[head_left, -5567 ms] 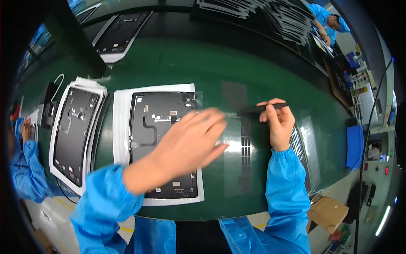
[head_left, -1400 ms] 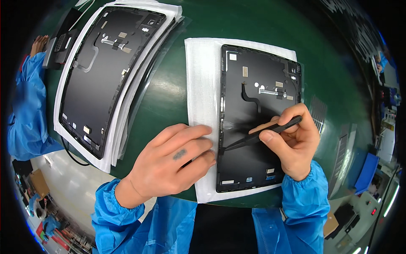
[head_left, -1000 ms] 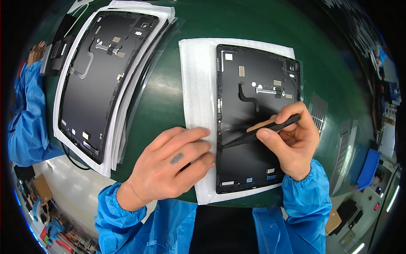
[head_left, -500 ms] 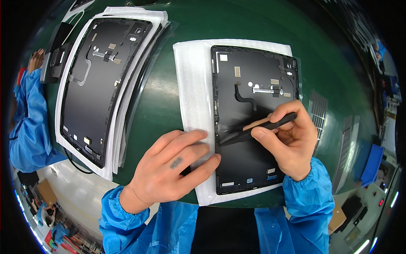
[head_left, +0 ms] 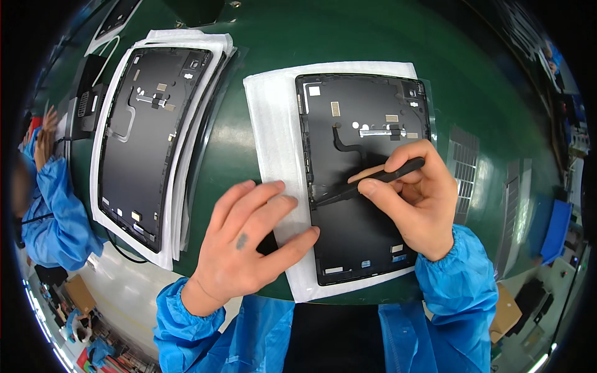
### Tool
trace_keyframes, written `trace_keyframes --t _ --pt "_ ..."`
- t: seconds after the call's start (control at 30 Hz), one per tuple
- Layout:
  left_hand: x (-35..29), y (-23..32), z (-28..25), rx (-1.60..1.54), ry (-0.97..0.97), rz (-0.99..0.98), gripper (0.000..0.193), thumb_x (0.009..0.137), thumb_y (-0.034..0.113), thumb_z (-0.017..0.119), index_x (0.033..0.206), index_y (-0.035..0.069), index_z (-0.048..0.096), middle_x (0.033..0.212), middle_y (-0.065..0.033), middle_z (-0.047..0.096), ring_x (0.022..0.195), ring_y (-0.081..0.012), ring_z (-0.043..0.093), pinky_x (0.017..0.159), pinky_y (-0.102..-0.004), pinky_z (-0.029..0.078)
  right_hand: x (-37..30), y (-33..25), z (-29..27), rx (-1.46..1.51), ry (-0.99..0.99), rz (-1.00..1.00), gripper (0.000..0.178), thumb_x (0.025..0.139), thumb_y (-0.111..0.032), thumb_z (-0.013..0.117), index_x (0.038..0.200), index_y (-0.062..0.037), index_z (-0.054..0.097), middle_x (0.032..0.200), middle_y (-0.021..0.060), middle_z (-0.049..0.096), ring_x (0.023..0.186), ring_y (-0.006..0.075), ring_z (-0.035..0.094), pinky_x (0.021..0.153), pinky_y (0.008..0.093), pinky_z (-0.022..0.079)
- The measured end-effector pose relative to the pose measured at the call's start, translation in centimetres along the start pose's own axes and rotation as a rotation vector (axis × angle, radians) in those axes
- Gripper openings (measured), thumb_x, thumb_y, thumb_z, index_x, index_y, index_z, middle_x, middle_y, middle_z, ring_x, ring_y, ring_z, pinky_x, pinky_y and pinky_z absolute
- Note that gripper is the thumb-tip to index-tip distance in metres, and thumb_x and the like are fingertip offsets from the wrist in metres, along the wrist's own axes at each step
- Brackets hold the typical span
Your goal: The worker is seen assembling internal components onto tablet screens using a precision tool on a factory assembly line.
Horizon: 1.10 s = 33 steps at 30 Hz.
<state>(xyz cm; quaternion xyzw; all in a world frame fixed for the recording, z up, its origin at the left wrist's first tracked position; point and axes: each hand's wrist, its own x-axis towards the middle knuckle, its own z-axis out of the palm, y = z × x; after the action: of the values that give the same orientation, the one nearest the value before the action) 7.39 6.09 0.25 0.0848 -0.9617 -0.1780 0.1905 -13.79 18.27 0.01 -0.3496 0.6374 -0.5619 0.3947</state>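
A black tablet-like back panel [head_left: 360, 233] lies on a white foam sheet [head_left: 268, 124] in front of me. My right hand [head_left: 418, 208] pinches black tweezers [head_left: 393, 176], held at a slant over the panel. Their tips reach the panel's left edge, below the middle, beside a small clear film. A thin black flex cable [head_left: 341, 143] curves across the panel above the tweezers. Over the foam sheet's left border, my left hand [head_left: 239, 252] is open with fingers apart, its thumb tip by the panel's left edge. No object shows in it.
On the left of the green table [head_left: 348, 37] stands a stack of similar panels [head_left: 140, 168] with foam sheets between. Beyond it is a co-worker's blue sleeve [head_left: 59, 214]. Sheets of silvery strips [head_left: 463, 168] lie to the right, and a blue bin [head_left: 555, 231] stands farther right.
The view has shifted slightly. My left hand's fingers have spread and lifted a little off the panel's edge. The tweezers remain at the left edge. The co-worker's hands and arm have moved.
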Motion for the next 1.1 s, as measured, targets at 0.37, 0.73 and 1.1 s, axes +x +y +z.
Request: trace_keyframes --t 0.37,0.73,1.1 --pt "2.2 -1.3 -1.2 -0.054 -0.125 0.126 0.029 0.059 0.008 0.077 0.087 0.018 0.077 0.107 -0.0095 0.056 0.106 -0.0333 0.056 0.088 -0.0422 0.05 0.4 -0.8 -0.7 0.185 0.035 0.081 0.027 0.086 0.002 0.071 0.104 -0.0038 0.051 0.081 0.0092 0.07 0.073 0.0097 0.068 0.057 0.0191 0.049" --pt "5.3 0.1 -1.8 0.029 -0.291 0.077 0.031 0.06 0.01 0.072 0.09 0.013 0.065 0.106 -0.0111 0.053 0.105 -0.0331 0.053 0.091 -0.044 0.045 -0.1 -2.4 -4.5 0.28 0.109 0.015 0.031 0.087 0.0 0.071 0.112 -0.0032 0.054 0.081 0.0087 0.072 0.065 0.0046 0.057 0.057 0.0197 0.043" --pt "11.3 4.2 0.5 -0.213 -0.223 0.052 0.034 0.07 0.005 0.074 0.102 0.005 0.064 0.117 -0.0144 0.056 0.107 -0.0382 0.054 0.092 -0.0458 0.047 -3.2 1.7 -17.7 0.002 0.326 -0.174 0.017 0.089 0.006 0.065 0.106 0.0039 0.062 0.099 0.0134 0.07 0.092 0.016 0.066 0.083 0.0284 0.053"
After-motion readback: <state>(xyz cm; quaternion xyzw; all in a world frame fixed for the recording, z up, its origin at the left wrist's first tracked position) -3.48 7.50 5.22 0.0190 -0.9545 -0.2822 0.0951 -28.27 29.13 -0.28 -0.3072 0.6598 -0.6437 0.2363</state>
